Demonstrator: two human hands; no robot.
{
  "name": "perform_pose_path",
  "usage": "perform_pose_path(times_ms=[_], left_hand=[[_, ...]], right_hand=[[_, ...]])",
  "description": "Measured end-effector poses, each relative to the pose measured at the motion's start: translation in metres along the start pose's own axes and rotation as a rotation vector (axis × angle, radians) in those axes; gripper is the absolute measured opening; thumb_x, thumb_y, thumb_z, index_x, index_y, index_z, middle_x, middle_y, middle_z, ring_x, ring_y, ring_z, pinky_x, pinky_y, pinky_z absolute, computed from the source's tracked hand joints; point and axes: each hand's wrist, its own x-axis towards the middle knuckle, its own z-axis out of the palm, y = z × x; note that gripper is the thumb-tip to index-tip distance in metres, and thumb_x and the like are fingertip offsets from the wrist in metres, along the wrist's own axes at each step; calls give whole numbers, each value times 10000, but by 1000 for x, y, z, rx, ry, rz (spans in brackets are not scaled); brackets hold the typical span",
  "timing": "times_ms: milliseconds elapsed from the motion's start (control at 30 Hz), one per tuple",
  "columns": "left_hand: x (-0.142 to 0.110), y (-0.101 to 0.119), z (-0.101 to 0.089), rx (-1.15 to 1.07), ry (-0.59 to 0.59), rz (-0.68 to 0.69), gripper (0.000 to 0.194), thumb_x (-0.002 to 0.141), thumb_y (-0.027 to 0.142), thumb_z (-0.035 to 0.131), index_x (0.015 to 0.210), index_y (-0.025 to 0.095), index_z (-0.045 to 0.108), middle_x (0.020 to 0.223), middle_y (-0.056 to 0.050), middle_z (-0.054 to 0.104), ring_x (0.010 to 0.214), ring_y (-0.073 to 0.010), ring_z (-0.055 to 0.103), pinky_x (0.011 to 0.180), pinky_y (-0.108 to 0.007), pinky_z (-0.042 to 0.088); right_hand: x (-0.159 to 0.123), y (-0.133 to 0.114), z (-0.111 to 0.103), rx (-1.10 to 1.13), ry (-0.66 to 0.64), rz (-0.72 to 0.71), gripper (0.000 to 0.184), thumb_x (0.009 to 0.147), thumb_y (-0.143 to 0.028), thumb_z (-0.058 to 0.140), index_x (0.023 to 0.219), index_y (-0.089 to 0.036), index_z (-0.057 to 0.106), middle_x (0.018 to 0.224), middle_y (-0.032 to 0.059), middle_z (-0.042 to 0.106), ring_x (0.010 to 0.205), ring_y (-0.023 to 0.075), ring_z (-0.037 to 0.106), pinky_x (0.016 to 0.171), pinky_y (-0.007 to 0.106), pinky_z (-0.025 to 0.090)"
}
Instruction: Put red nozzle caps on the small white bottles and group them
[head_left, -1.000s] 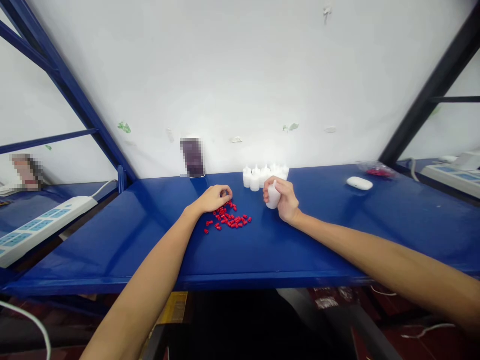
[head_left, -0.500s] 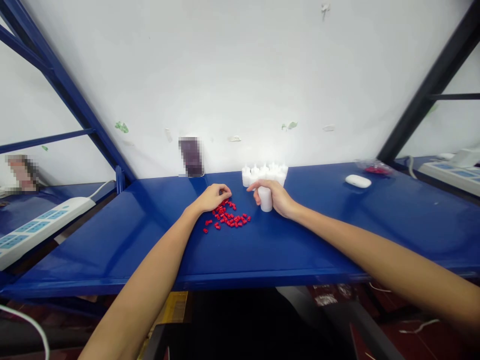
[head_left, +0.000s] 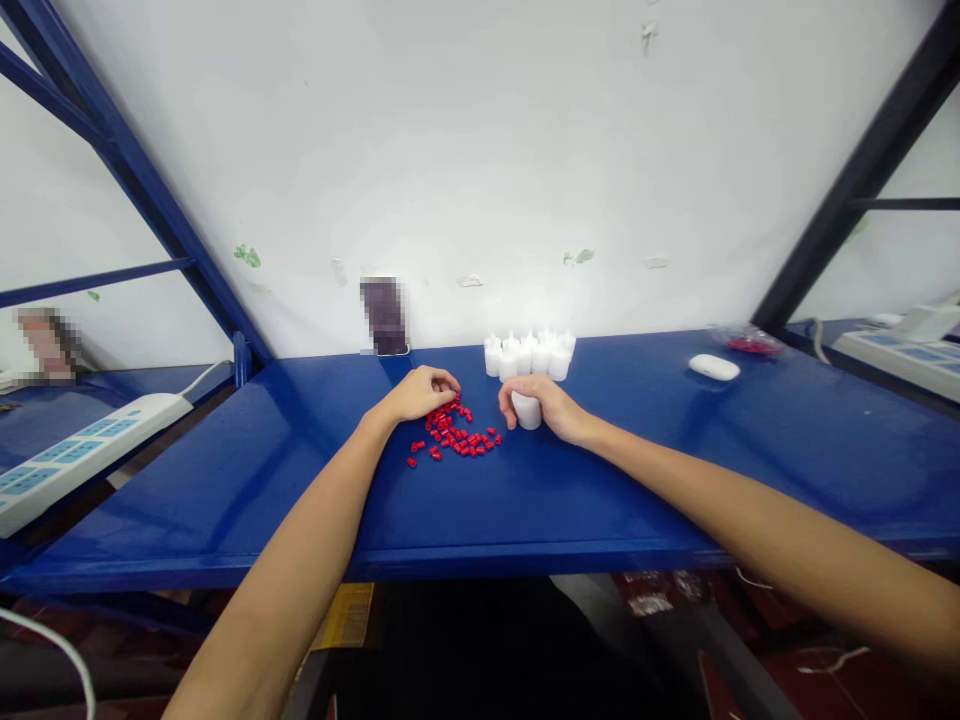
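Observation:
My right hand (head_left: 553, 402) is wrapped round a small white plastic bottle (head_left: 528, 412), whose lower part shows below the fingers. The hand covers the bottle's top. Just behind it stands a cluster of several white dropper bottles (head_left: 531, 355) with pointed tips, upright by the wall. My left hand (head_left: 421, 393) has its thumb and fingers bent together at the upper edge of a loose heap of small red caps (head_left: 450, 432). What lies between those fingertips, if anything, is hidden.
The blue tabletop (head_left: 637, 480) carries a white rounded case (head_left: 714, 367) and a clear bag with red pieces (head_left: 750, 342) at the right. A blurred dark upright object (head_left: 385, 315) leans on the wall. A power strip (head_left: 94, 450) lies left, beyond the blue frame post (head_left: 135, 180).
My right hand has come slightly down and its outstretched forefinger has curled in round the bottle. More of the bottle cluster shows behind it. The left hand has barely moved.

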Motion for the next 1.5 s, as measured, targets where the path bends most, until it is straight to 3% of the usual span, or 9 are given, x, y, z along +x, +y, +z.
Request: perform_pose_path(times_ms=[267, 467, 667, 800, 900, 1033, 1167, 1333, 1500], left_hand=[[3, -3, 4, 61, 8, 14, 279, 822, 386, 582, 915, 188, 754, 732, -20, 705, 637, -158, 598, 626, -273, 454], [2, 10, 7, 88, 136, 71, 234, 840, 344, 601, 905, 176, 751, 931, -56, 751, 829, -200, 660, 794, -309, 509], [-5, 45, 8, -89, 476, 166, 212, 859, 289, 625, 950, 135, 740, 920, -69, 764, 820, -189, 699, 810, -310, 552], [-10, 77, 17, -160, 555, 338, 145, 850, 238, 644, 920, 158, 742, 884, -49, 749, 775, -155, 682, 726, -271, 552], [-11, 89, 28, -210, 505, 417, 128, 852, 203, 631, 917, 162, 733, 850, -44, 732, 745, -142, 667, 687, -256, 541], [-12, 89, 36, -250, 440, 442, 111, 844, 181, 627, 904, 153, 717, 822, -44, 715, 730, -140, 656, 688, -258, 532], [-13, 87, 34, -264, 425, 451, 88, 819, 166, 638, 869, 147, 707, 799, -38, 690, 715, -136, 626, 697, -262, 521], [-14, 92, 34, -279, 327, 380, 103, 808, 177, 638, 844, 148, 730, 834, -47, 706, 766, -154, 634, 720, -267, 505], [-13, 95, 42, -311, 236, 313, 144, 811, 158, 592, 860, 137, 726, 750, -19, 703, 693, -135, 619, 690, -249, 485]], right_hand=[[1, -5, 1, -63, 94, 41, 431, 867, -444, 427, 573, -175, 591, 439, -2, 511, 429, 122, 467, 491, 253, 360], [5, -12, -4, -143, 153, 70, 351, 814, -419, 496, 589, -171, 602, 477, -2, 537, 463, 120, 487, 488, 246, 346], [11, -10, -8, -98, 128, 84, 359, 854, -436, 488, 637, -171, 595, 498, -8, 527, 477, 121, 491, 495, 246, 370], [12, -8, -8, -99, 113, 82, 433, 897, -486, 461, 612, -175, 559, 491, -8, 505, 466, 115, 475, 497, 247, 382], [12, -3, -8, -59, 141, 80, 526, 924, -577, 391, 620, -178, 546, 491, -6, 494, 454, 120, 467, 486, 254, 378], [12, 4, -8, -86, 115, 20, 582, 939, -612, 361, 600, -175, 542, 506, 3, 504, 483, 126, 482, 510, 262, 382], [9, 2, -7, -132, 89, -23, 516, 935, -554, 413, 618, -170, 550, 526, -9, 494, 503, 120, 468, 521, 265, 361], [6, -6, -4, -187, 11, -8, 438, 888, -479, 513, 572, -176, 505, 509, -35, 437, 492, 100, 396, 515, 269, 299], [6, -1, -5, -207, 31, -2, 351, 876, -422, 483, 635, -172, 534, 523, -41, 403, 501, 106, 367, 512, 269, 289]])
